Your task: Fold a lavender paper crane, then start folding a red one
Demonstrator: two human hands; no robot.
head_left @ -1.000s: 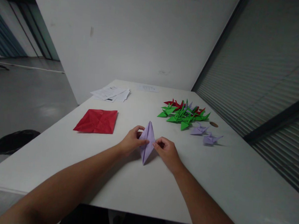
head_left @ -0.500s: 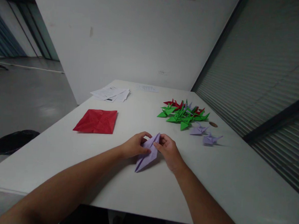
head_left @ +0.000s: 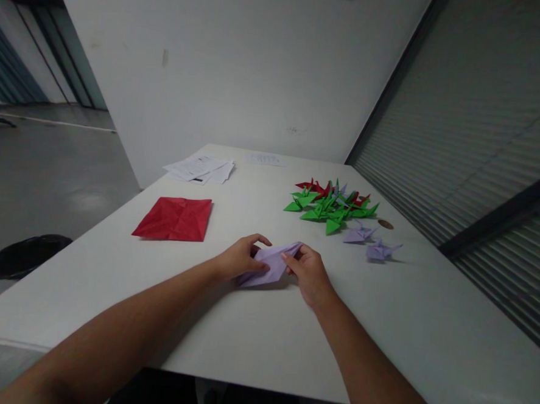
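Observation:
A lilac folded paper (head_left: 270, 264), long and pointed, lies nearly flat on the white table (head_left: 252, 335) between my hands. My left hand (head_left: 239, 258) pinches its left side with thumb and fingers. My right hand (head_left: 309, 272) grips its right end, fingers curled over the tip. Both hands rest on the tabletop near the table's middle.
A creased red paper square (head_left: 174, 218) lies to the left. A heap of green and red paper cranes (head_left: 331, 204) sits at the back right, with two lilac cranes (head_left: 370, 242) in front of it. White printed sheets (head_left: 199, 168) lie at the far edge. A window blind runs along the right.
The lilac paper stood upright on its point one second ago; both hands have turned it clockwise and laid it almost flat, its tip now pointing right.

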